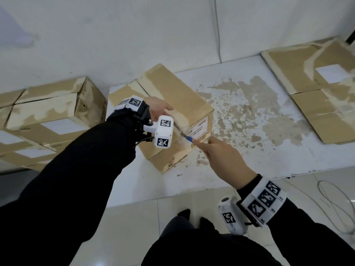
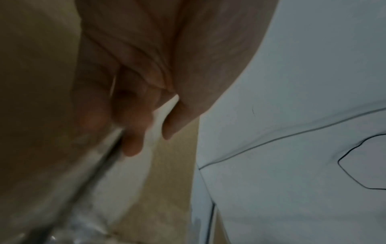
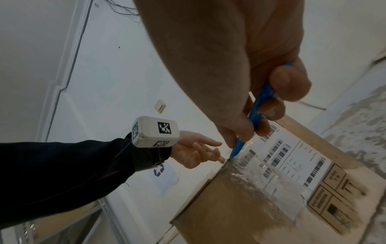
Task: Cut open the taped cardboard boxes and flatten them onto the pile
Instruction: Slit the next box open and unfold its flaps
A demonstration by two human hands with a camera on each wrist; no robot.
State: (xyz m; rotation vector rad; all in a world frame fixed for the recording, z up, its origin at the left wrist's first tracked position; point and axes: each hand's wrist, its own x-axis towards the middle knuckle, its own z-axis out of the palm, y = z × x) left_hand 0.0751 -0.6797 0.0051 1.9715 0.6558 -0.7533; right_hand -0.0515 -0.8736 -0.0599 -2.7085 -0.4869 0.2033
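Note:
A taped brown cardboard box [image 1: 178,104] lies slanted on the white table [image 1: 249,160], its near end bearing a white barcode label [image 3: 292,158] under clear tape. My right hand [image 1: 224,160] grips a blue box cutter [image 1: 189,139]; its tip [image 3: 231,156] touches the taped top edge of the box's near end. My left hand [image 1: 159,108] rests with relaxed, straight fingers on the box's top, just left of the blade. Those fingers [image 2: 133,132] show blurred against the cardboard in the left wrist view.
Several taped boxes [image 1: 50,112] stand stacked to the left, beyond the table's edge. Flattened cardboard [image 1: 317,89] lies piled at the table's far right. A white wall [image 1: 134,31] backs the table. Cables [image 1: 336,204] lie on the tiled floor at right.

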